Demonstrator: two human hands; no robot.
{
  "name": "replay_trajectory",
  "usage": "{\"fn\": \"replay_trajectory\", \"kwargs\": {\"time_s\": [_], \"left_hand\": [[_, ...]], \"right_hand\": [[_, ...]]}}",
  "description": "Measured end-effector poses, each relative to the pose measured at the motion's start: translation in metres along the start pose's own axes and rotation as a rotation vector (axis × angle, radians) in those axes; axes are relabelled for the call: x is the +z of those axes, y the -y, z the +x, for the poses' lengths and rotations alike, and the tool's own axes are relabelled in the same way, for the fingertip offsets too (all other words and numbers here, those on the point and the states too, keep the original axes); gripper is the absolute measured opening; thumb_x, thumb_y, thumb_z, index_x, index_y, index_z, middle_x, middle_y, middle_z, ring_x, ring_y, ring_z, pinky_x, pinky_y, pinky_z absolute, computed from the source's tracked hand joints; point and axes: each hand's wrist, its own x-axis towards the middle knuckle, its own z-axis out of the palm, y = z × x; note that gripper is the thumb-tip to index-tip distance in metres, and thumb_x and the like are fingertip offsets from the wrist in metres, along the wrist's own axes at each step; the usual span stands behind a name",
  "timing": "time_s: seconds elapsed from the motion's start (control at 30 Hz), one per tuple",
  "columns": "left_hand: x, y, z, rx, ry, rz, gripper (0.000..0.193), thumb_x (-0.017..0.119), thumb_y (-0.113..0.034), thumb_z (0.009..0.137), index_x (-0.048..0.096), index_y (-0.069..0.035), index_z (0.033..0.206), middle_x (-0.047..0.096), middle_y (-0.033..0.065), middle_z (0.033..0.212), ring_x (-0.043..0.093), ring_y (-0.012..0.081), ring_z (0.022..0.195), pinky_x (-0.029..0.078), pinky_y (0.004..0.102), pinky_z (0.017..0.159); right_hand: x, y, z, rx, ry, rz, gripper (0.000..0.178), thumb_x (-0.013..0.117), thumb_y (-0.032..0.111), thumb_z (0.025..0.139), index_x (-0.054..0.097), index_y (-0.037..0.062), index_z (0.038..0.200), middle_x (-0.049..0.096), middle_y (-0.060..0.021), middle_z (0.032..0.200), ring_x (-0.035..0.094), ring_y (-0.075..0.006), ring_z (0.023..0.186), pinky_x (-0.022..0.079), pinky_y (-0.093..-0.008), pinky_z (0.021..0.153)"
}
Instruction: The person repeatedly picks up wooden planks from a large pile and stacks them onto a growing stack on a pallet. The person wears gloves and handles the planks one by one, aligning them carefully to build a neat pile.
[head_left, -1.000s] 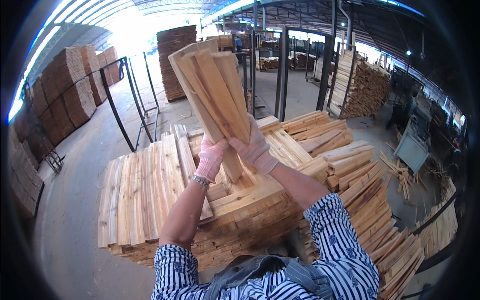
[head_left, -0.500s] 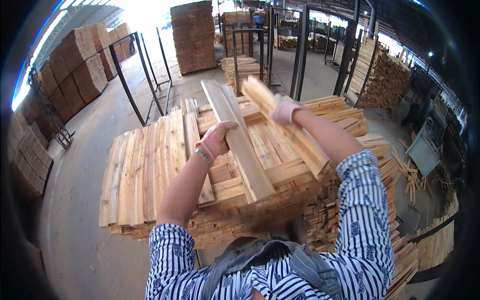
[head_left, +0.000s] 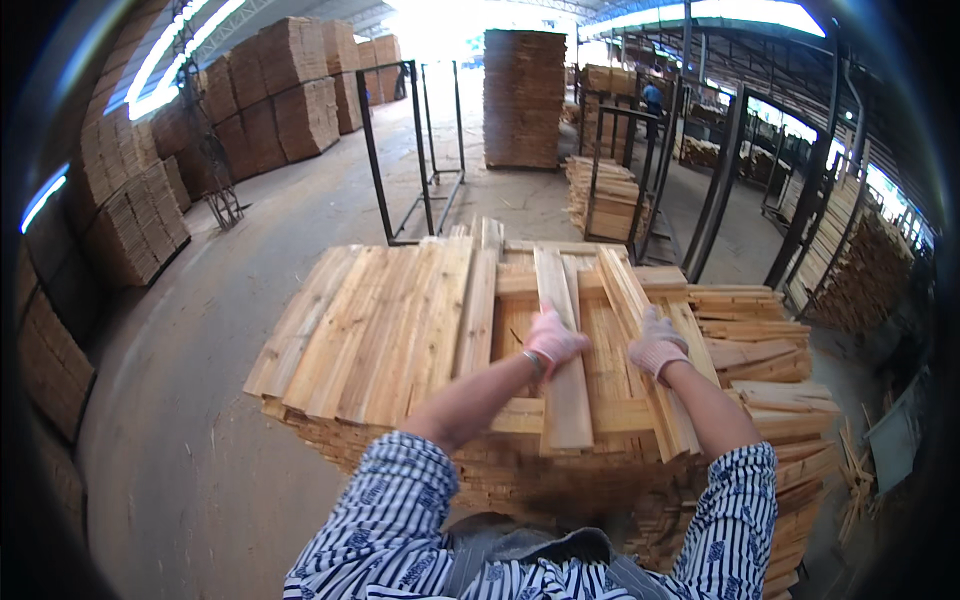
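Note:
Both hands wear pale pink work gloves. My left hand (head_left: 556, 342) is closed over a wooden board (head_left: 568, 405) that lies lengthwise away from me on the stack. Beside it on the right, my right hand (head_left: 658, 346) grips a narrower pair of boards (head_left: 622, 285), seemingly pressed together. Its fingertips are partly hidden. Under both, crosswise boards (head_left: 520, 414) and gaps show in the top layer of the big board stack (head_left: 440, 450). Boards laid side by side (head_left: 380, 330) cover the left part of that layer.
Loose pieces pile up along the right side (head_left: 770, 360). Dark metal frames (head_left: 415, 150) stand beyond the stack, with a tall timber stack (head_left: 525, 100) farther back. More timber stacks (head_left: 280, 110) line the left. A person in blue (head_left: 652, 97) is far off.
My view has swung left, so the stack sits farther right. The right hand's boards, raised and blurred before, are now down on the stack beside the left hand's board.

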Motion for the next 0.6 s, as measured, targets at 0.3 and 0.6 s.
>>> {"fn": "replay_trajectory", "kwargs": {"time_s": [0.3, 0.6], "left_hand": [[-0.106, 0.06, 0.037, 0.086, -0.134, 0.709, 0.089, 0.072, -0.045, 0.074, 0.041, 0.005, 0.14, 0.047, 0.0284, 0.14, 0.051, 0.037, 0.128, 0.044, 0.0432, 0.106], [-0.105, 0.103, 0.045, 0.295, -0.138, 0.947, 0.082, 0.052, -0.061, 0.09, 0.047, 0.005, 0.139, 0.039, 0.0275, 0.149, 0.032, 0.0432, 0.142, 0.022, 0.0517, 0.117]], "right_hand": [[0.009, 0.0, 0.008, 0.018, -0.044, -0.068, 0.077, 0.059, 0.033, 0.089, 0.024, 0.0127, 0.155, 0.044, -0.025, 0.148, 0.052, -0.0439, 0.13, 0.049, -0.052, 0.102], [0.003, -0.04, 0.024, -0.284, 0.074, 0.851, 0.053, 0.066, 0.038, 0.087, 0.058, -0.006, 0.116, 0.067, -0.0214, 0.115, 0.068, -0.0309, 0.098, 0.055, -0.0413, 0.091]]}}
